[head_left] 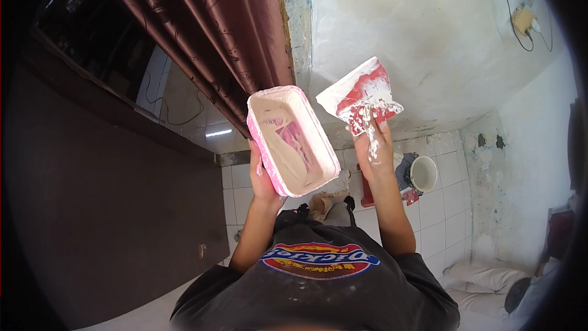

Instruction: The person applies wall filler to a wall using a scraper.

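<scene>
My left hand (262, 171) grips a pink rectangular tub (291, 140) from below, holding it up at chest height; its inside is coated with pale putty. My right hand (373, 146) is closed on a red flat scraper (361, 93) smeared with white putty, blade raised toward the white plastered wall (422, 30). The scraper sits just right of the tub without touching it. Putty streaks run over my right fingers.
A dark red curtain (214, 30) hangs at upper left beside the wall edge. Below lie white floor tiles (441, 208), a white bucket (424, 173) and a crumpled bag (324, 202). A switch box with a cable (523, 21) sits at upper right. A dark panel (110, 208) fills the left.
</scene>
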A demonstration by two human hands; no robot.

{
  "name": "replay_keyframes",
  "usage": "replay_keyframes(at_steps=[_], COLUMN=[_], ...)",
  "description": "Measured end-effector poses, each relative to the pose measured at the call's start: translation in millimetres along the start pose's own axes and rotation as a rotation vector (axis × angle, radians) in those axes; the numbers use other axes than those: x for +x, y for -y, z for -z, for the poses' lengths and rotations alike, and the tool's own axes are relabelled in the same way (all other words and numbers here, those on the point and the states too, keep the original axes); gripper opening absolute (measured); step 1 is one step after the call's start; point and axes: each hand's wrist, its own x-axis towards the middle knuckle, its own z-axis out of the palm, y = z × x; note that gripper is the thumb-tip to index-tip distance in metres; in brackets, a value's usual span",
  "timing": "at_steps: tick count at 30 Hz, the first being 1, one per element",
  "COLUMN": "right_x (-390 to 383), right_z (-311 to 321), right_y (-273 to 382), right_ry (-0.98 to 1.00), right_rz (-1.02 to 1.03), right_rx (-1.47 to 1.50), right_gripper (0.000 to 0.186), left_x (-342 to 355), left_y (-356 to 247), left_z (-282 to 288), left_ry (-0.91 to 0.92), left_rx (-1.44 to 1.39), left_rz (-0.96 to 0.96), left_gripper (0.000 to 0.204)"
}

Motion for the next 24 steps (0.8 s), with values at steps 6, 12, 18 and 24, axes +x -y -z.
replay_keyframes(at_steps=[6, 12, 18, 24], right_x=[-24, -35, -32, -36], right_z=[-13, 2, -23, 5], right_y=[-20, -36, -30, -57], right_ry=[-0.049, -0.018, 0.254, 0.268], right_rz=[0.110, 0.265, 0.611, 0.544], right_rx=[-0.128, -0.744, -1.073, -1.120], right_gripper=[0.023, 0.017, 0.043, 0.037], left_x=[-17, -29, -31, -39], left_y=[-3, -4, -10, -15], left_z=[-22, -24, -23, -25], left_ry=[0.000, -0.025, -0.048, 0.005], left_rx=[0.038, -0.081, -0.130, -0.093], left_rz=[0.029, 0.112, 0.161, 0.132], left_gripper=[0.060, 0.059, 0.057, 0.061])
